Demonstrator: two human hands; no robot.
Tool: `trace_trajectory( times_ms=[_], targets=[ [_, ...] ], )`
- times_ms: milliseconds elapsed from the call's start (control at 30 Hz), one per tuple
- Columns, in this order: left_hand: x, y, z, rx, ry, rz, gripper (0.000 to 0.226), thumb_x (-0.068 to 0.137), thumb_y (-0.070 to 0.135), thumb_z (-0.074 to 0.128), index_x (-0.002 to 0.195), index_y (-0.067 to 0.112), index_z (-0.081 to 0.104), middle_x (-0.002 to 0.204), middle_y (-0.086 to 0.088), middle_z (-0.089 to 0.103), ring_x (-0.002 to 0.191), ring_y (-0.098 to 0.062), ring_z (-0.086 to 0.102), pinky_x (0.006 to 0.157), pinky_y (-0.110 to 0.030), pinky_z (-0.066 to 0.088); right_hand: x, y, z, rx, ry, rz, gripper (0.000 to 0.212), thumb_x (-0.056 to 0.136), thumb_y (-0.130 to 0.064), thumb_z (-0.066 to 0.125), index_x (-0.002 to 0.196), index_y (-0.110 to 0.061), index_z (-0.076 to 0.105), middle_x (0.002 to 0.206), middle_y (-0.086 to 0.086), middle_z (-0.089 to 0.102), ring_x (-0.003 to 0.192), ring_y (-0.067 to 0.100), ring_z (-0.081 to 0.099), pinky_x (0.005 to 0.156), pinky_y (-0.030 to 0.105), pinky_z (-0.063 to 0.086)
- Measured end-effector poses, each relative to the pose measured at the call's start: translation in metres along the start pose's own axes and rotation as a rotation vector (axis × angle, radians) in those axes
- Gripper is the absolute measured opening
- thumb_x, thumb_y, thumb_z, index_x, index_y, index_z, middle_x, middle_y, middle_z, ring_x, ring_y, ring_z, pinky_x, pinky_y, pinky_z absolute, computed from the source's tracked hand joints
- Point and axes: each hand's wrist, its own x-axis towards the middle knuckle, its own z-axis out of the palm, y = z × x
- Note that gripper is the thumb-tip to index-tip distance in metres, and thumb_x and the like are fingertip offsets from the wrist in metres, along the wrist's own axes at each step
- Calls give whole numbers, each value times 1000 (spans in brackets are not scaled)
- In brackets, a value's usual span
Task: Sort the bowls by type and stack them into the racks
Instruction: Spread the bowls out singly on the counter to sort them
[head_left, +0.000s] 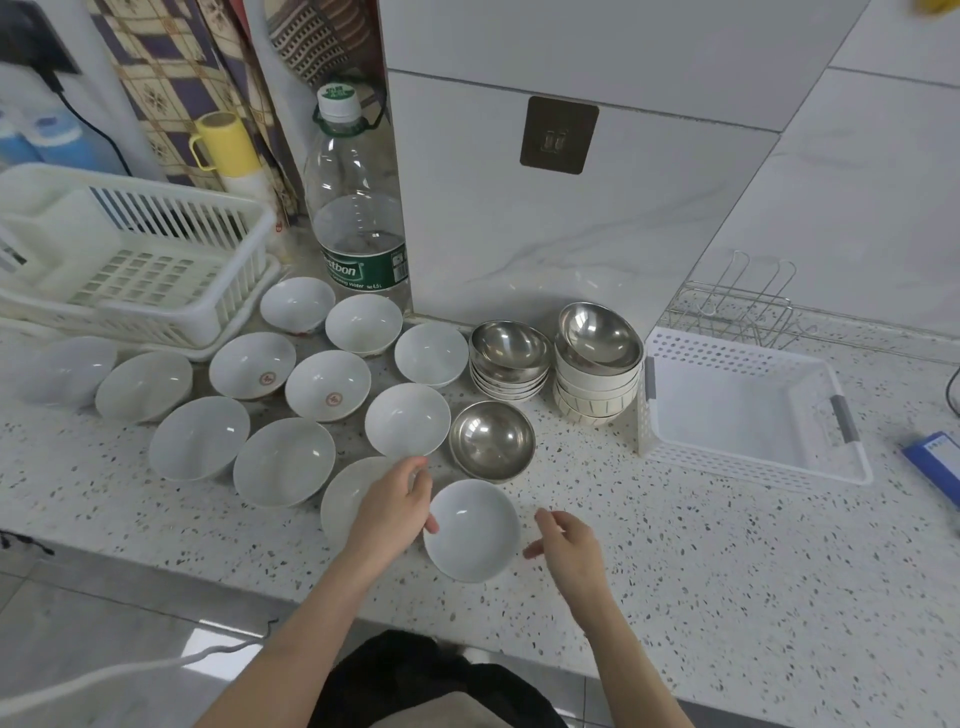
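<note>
L hand (396, 506): fingers curled on white bowl (471, 530) rim.
R hand (563, 538): fingers apart, near bowl, holds nothing.
Bowl: on worktop (701, 571).

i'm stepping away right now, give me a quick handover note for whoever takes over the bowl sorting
Left hand: touches the rim of the near white bowl on the counter; a firm grip cannot be told.
Right hand: open, just right of that bowl, holding nothing.
Things: loose white bowls are spread over the counter's left half. One steel bowl sits alone. Behind it stand two mixed stacks, each topped by a steel bowl.
Done: nothing racked; the left rack and the right basket show no bowls.
Left: sort white, steel and patterned bowls, then stack them into the racks.
</note>
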Motion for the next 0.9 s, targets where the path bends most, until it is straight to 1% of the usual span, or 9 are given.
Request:
trace_trajectory(
  times_ms=[67, 133, 267, 333, 433, 533, 667, 800, 900],
  targets=[
    [14, 12, -5, -33, 8, 49, 40, 100, 38, 40, 137, 26, 49, 64, 7, 74, 77, -5, 68, 67, -19, 42, 6, -9, -4, 34, 67, -18, 22, 99, -38, 48, 108, -23, 60, 70, -3, 74, 79, 7, 64, 61, 23, 38],
    [32, 27, -10, -87, 17, 59, 42, 98, 39, 45, 137, 23, 50, 65, 3, 74, 72, 2, 66, 69, -22, 42, 12, -19, -6, 62, 104, -23, 26, 99, -37, 46, 111, -20, 62, 70, -2, 74, 83, 10, 64, 70, 29, 41],
    [71, 66, -15, -103, 2, 53, 63, 90, 53, 46, 144, 21, 39, 80, 1, 76, 91, -10, 65, 87, -39, 50, 24, -42, -7, 75, 124, -31, 28, 99, -37, 46, 109, -19, 64, 69, -2, 74, 87, 16, 65, 85, 41, 50],
    [88, 85, -15, -108, -45, 38, 70, 89, 55, 47, 148, 19, 32, 77, 0, 76, 72, -10, 65, 73, -34, 51, 30, -55, -8, 62, 139, -36, 28, 98, -36, 47, 106, -17, 65, 70, 0, 74, 81, 17, 65, 78, 39, 52],
    [110, 108, -15, -79, -98, 24, 72, 89, 54, 48, 148, 17, 29, 69, -1, 75, 42, -11, 52, 51, -25, 40, 36, -71, -7, 70, 156, -39, 26, 97, -35, 48, 103, -17, 65, 73, 3, 74, 75, 21, 64, 64, 32, 47],
    [127, 119, -13, -131, -120, -1, 67, 92, 47, 48, 148, 17, 28, 69, -7, 74, 27, -8, 41, 35, -17, 30, 38, -83, -6, 75, 174, -61, 27, 98, -37, 46, 99, -17, 66, 72, 2, 74, 74, 20, 63, 66, 33, 46],
    [139, 120, -6, -143, -92, 9, 50, 93, 33, 47, 139, 16, 37, 77, -10, 74, 28, -5, 51, 30, -13, 30, 37, -87, -7, 80, 225, -107, 28, 99, -42, 45, 98, -23, 65, 71, -1, 74, 76, 15, 65, 68, 32, 49],
    [147, 115, 0, -173, -76, 81, 38, 92, 25, 48, 129, 21, 46, 83, -6, 73, 51, -10, 70, 45, -22, 41, 35, -84, -8, 97, 243, -95, 26, 98, -40, 47, 98, -22, 66, 70, -1, 74, 70, 17, 62, 63, 30, 48],
    [148, 116, 2, -200, -69, 103, 33, 92, 23, 48, 124, 22, 49, 83, -6, 73, 51, -10, 70, 45, -23, 38, 34, -81, -6, 103, 267, -101, 18, 98, -38, 48, 103, -28, 62, 71, -2, 73, 73, 14, 67, 64, 29, 49]
  ],
)
